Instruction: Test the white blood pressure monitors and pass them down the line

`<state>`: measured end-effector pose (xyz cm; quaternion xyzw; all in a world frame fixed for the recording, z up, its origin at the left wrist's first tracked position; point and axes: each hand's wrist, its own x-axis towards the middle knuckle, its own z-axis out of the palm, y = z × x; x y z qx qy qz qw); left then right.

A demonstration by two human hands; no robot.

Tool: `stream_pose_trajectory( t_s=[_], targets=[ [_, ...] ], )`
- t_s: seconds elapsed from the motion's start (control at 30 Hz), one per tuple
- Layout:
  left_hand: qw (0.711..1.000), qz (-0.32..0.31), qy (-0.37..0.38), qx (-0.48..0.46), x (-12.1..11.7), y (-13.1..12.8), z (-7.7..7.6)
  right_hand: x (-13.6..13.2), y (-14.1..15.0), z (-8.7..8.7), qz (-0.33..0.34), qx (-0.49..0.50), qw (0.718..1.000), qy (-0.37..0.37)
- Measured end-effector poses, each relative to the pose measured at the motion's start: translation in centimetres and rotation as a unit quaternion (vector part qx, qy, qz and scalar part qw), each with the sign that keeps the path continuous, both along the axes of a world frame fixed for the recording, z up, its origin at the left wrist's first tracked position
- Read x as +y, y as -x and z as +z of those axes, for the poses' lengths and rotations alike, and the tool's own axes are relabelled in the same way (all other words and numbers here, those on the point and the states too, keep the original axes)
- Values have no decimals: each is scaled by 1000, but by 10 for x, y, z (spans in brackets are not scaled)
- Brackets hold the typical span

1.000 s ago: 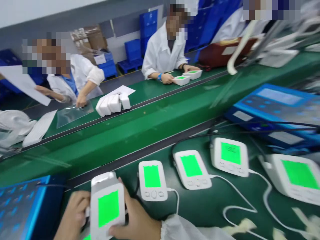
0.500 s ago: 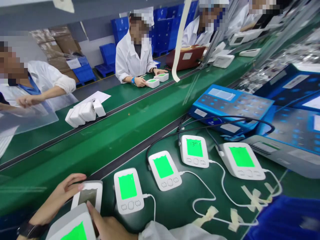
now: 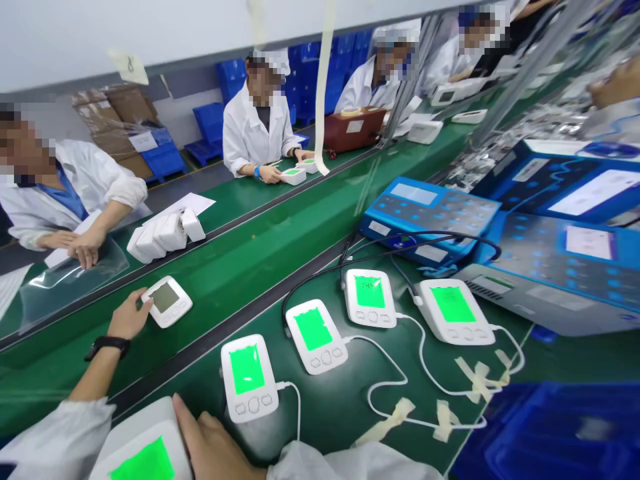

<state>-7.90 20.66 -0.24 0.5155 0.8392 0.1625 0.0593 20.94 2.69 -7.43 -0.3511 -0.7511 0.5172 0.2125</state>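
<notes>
My left hand (image 3: 129,319) reaches out over the green belt (image 3: 240,267) and grips the near edge of a white monitor with a dark grey screen (image 3: 167,301). The monitor rests flat on the belt. My right hand (image 3: 207,445) lies at the bottom edge, its fingers wrapped against the side of another white monitor with a lit green screen (image 3: 145,447). A row of white monitors with lit green screens (image 3: 249,377) runs off to the right, joined by white cables (image 3: 400,387).
Blue test consoles (image 3: 430,217) stand at the right behind the row. A blue bin (image 3: 560,433) fills the bottom right. Across the belt, people in white coats work; white units (image 3: 165,233) and a clear plastic sheet (image 3: 65,277) lie on their side.
My left hand carried the grey-screen monitor from beside me out onto the belt. The view swung left and up. My right hand stays on the green-screen monitor.
</notes>
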Motion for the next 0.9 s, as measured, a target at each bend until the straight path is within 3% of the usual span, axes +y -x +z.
stream_pose_trajectory(
  t_s=[0.07, 0.17, 0.27, 0.33, 0.43, 0.53, 0.7, 0.9],
  targets=[
    [999, -34, -19, -12, -24, -11, 20, 4, 0, 5, -26, 23, 999, -23],
    [991, -81, -78, -76, -92, -35, 52, 5, 7, 6, -56, -12, 997, -56],
    [978, -59, -147, -133, -165, -63, 59, 0, 19, 5, -35, -44, 995, -79],
    [971, -4, -178, -158, -207, -75, 46, -3, 26, 3, -24, -55, 995, -77],
    [957, 80, -209, -185, -262, -78, 14, -6, 32, -3, -18, -71, 993, -89],
    [946, 122, -216, -210, -300, -75, -14, -6, 30, -9, -11, -74, 992, -101],
    [930, 103, -178, -305, -317, -74, -39, -5, 30, -13, -19, -70, 991, -110],
    [913, 88, -157, -366, -315, -72, -52, -9, 30, -25, -34, -60, 991, -113]
  ],
)
